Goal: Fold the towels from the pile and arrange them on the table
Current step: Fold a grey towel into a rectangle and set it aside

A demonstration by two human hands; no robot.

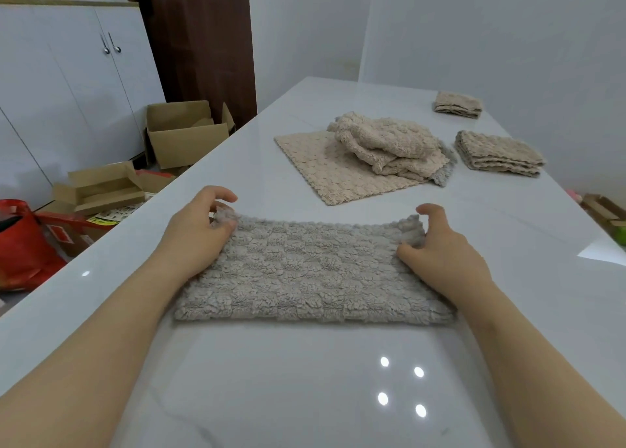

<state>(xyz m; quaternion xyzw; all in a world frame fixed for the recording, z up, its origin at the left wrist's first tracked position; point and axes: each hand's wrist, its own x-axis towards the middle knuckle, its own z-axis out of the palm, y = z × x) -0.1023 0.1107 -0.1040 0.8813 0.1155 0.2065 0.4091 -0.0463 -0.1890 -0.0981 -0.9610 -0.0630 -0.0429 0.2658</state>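
Item: grey fluffy rectangular towel (311, 275), apparently doubled, flat on the glossy white worktop (305, 380), on the person's side of the loose pile of beige towels (382, 146). Long axis runs left to right, a short end at each hand. Left hand (200, 231) pinches the corner nearest the pile's left; right hand (440, 248) pinches the opposite one. Neither is nearer. Folded beige towel stack (498, 154): right of the pile.

Fluffy cloth towel (311, 271), glossy table (288, 386)
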